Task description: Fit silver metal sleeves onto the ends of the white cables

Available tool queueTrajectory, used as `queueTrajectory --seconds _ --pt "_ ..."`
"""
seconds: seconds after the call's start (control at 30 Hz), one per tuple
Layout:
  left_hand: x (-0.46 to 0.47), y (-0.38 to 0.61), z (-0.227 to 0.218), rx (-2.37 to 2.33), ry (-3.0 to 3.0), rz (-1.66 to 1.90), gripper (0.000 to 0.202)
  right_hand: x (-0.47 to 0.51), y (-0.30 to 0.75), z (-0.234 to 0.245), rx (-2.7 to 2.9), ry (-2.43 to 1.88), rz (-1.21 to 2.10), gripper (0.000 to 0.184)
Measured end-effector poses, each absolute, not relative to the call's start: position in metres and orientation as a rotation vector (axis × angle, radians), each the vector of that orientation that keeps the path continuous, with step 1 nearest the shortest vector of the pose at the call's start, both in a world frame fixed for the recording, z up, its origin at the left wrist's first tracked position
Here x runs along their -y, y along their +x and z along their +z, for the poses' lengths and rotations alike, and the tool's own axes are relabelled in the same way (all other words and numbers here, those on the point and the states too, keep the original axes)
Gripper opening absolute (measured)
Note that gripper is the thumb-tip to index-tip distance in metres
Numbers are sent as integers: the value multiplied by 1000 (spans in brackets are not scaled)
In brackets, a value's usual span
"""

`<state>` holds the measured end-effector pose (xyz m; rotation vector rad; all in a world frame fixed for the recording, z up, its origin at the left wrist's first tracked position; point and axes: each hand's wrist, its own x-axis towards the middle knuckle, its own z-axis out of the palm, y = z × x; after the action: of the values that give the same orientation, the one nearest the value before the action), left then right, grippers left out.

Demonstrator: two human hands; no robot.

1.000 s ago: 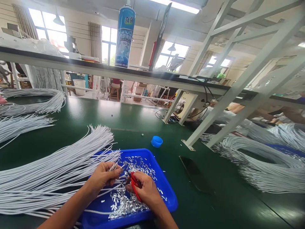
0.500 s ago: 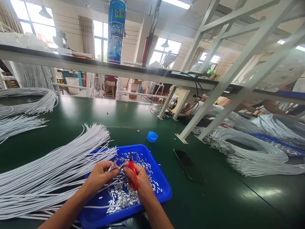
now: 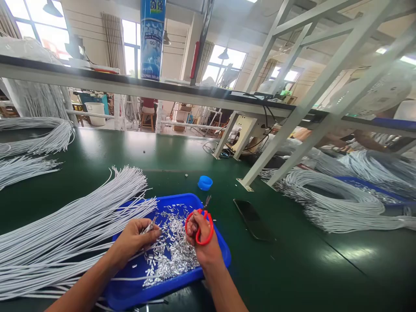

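My left hand [image 3: 134,238] is closed in a pinch on a few white cord ends with metal tips, over the blue tray [image 3: 214,236]. My right hand [image 3: 202,240] grips small red-handled scissors [image 3: 200,223], blades pointing up and away, above the tray's right half. The tray holds a heap of small silver metal tips [image 3: 172,255]. A thick bundle of white cords [image 3: 65,234] fans in from the left, its ends resting on the tray's left rim.
A blue cap [image 3: 205,182] and a dark phone [image 3: 252,219] lie on the green table beyond the tray. More white cord bundles [image 3: 341,203] lie right and far left. White frame legs [image 3: 256,171] stand ahead; a blue spray can [image 3: 152,39] sits on the shelf.
My right hand moved right, away from the left hand, and turned the scissors so the red loops face me. The left hand stayed pinched on the cord ends.
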<state>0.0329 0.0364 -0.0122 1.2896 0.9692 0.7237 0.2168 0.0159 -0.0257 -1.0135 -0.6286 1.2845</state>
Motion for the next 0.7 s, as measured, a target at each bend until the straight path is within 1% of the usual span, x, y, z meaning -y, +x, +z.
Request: queueTrajectory --seconds 0.13,0.23,0.4,0.57,0.7 --pt "-38 31 -14 -940 1143 700 32 -12 210 -33 816 -1086 1322 31" --pt "-39 30 -16 -927 1046 674 32 -9 198 -38 946 -1046 1371 33" --pt "-37 31 -15 -892 1057 627 32 -8 185 -40 967 -1066 1382 34" --pt "-37 23 -5 -967 1282 660 27 -11 194 -39 1194 -1179 1135 26" --pt "-39 10 -3 -1109 1121 728 37 -15 209 -41 1431 -1372 982 17"
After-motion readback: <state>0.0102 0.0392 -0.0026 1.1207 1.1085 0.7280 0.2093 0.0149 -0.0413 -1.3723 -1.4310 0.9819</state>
